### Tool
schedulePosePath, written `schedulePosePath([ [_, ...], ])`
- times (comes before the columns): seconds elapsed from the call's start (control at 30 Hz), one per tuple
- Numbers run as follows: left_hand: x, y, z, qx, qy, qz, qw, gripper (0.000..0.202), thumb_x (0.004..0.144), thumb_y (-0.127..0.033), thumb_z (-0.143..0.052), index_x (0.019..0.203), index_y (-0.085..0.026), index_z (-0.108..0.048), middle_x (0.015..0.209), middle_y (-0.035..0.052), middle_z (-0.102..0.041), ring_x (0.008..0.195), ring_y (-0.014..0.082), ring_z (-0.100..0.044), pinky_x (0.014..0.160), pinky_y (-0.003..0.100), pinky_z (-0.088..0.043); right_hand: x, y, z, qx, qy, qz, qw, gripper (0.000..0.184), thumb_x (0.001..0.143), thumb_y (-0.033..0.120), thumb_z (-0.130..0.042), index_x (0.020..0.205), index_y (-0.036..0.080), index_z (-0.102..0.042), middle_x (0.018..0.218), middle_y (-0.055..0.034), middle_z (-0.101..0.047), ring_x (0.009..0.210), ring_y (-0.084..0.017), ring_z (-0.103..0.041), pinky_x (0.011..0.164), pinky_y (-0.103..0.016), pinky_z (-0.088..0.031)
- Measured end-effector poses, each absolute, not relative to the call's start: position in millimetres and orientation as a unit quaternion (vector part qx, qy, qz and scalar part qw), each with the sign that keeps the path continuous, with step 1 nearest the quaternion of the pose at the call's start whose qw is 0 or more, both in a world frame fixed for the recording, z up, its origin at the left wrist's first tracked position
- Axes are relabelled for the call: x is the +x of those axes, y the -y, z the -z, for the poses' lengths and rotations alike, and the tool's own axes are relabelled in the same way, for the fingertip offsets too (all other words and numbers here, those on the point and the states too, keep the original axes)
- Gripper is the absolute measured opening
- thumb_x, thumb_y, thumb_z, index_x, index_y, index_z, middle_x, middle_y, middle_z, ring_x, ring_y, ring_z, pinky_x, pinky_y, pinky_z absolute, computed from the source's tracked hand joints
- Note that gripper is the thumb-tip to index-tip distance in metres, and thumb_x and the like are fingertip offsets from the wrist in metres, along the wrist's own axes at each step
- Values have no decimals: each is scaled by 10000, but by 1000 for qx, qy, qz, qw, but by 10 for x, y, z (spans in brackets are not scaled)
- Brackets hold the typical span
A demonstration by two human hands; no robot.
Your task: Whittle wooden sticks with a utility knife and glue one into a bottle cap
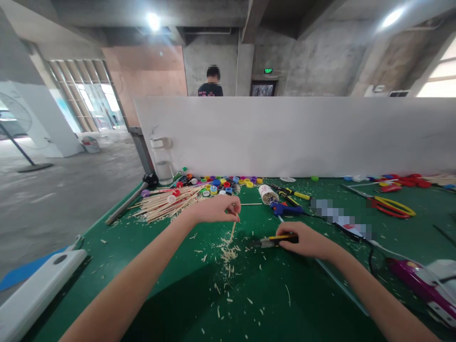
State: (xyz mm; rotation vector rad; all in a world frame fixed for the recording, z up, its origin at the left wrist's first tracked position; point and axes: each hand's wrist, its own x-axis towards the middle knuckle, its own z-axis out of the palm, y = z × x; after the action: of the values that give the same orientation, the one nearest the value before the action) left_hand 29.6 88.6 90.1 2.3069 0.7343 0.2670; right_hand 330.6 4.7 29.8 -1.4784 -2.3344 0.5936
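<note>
My left hand (223, 209) pinches a thin wooden stick (233, 231) by its upper end. The stick slants down toward a heap of pale wood shavings (229, 254) on the green table. My right hand (301, 237) is closed around a yellow and black utility knife (272, 241), whose front end points left toward the shavings. A gap lies between the knife and the stick. Behind my left hand are a pile of wooden sticks (167, 204) and many coloured bottle caps (217, 183). Another stick (251, 204) lies flat beyond my left hand.
Right of centre lie a tipped paper cup (268, 194), a blue glue gun (285, 209), pliers (297, 194) and a power strip (340, 221). A purple device (420, 287) sits front right, a white box (46, 289) front left. A white partition (285, 137) closes the far edge; a person (210, 89) is behind it.
</note>
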Motion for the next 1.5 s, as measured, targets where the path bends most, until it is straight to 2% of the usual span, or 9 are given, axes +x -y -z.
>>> schedulePosePath([
  [0.1,292,-914,-855,881,-292,-76,364,162,812,-315,-603,924,-222,-530,915,34,-726,907,176,-689,699,274,-495,3234,-22,-294,-513,812,-211,179,164,842,330,-549,908,217,-649,921,-47,-671,816,-190,-607,733,-335,-479],
  [0.2,295,-927,-845,888,-292,-58,350,158,800,-354,-617,864,-215,-579,890,30,-711,865,177,-681,688,278,-495,3163,-2,-292,-505,814,-203,202,172,867,334,-529,932,217,-636,914,-47,-665,805,-181,-602,718,-325,-480],
  [0.33,314,-924,-852,885,-293,-66,356,132,813,-339,-592,838,-209,-594,872,26,-706,819,160,-668,672,268,-487,3076,25,-285,-490,838,-129,201,150,889,301,-509,946,221,-622,937,-46,-652,814,-175,-593,712,-318,-467],
  [0.43,332,-927,-838,881,-298,-64,362,145,819,-345,-585,841,-202,-591,832,27,-705,781,154,-661,637,253,-473,3012,47,-268,-477,850,-95,202,161,908,290,-499,994,228,-621,1003,-55,-647,897,-185,-591,766,-330,-473],
  [0.6,331,-974,-790,880,-289,-68,372,139,833,-328,-566,847,-192,-587,818,24,-698,784,139,-662,664,243,-482,2943,30,-175,-465,857,-28,220,210,939,297,-473,1090,228,-602,1085,-78,-643,998,-208,-587,812,-349,-490],
  [0.8,309,-1016,-776,884,-300,-74,352,93,811,-278,-573,813,-186,-587,780,9,-669,749,126,-646,635,223,-465,2889,-16,-76,-446,866,21,223,228,945,269,-469,1135,216,-583,1090,-81,-652,995,-219,-584,820,-367,-497],
  [1.2,349,-949,-821,883,-300,-62,355,93,805,-266,-579,819,-177,-603,753,17,-690,745,128,-667,635,218,-481,2848,-138,-34,-458,865,-17,206,185,920,259,-520,1049,214,-644,986,-64,-681,904,-208,-592,774,-350,-493],
  [1.37,368,-898,-858,898,-307,-60,309,84,802,-253,-568,823,-183,-609,762,15,-692,723,121,-645,603,216,-456,2824,-155,-22,-453,871,-15,191,202,909,251,-529,1057,211,-660,999,-70,-698,914,-214,-620,797,-369,-484],
  [1.5,354,-909,-859,899,-311,-63,301,93,802,-248,-554,842,-187,-611,785,18,-697,747,123,-652,615,214,-462,2833,-137,-22,-464,858,-43,214,183,898,273,-546,1024,227,-670,982,-62,-704,892,-207,-623,778,-367,-490],
])
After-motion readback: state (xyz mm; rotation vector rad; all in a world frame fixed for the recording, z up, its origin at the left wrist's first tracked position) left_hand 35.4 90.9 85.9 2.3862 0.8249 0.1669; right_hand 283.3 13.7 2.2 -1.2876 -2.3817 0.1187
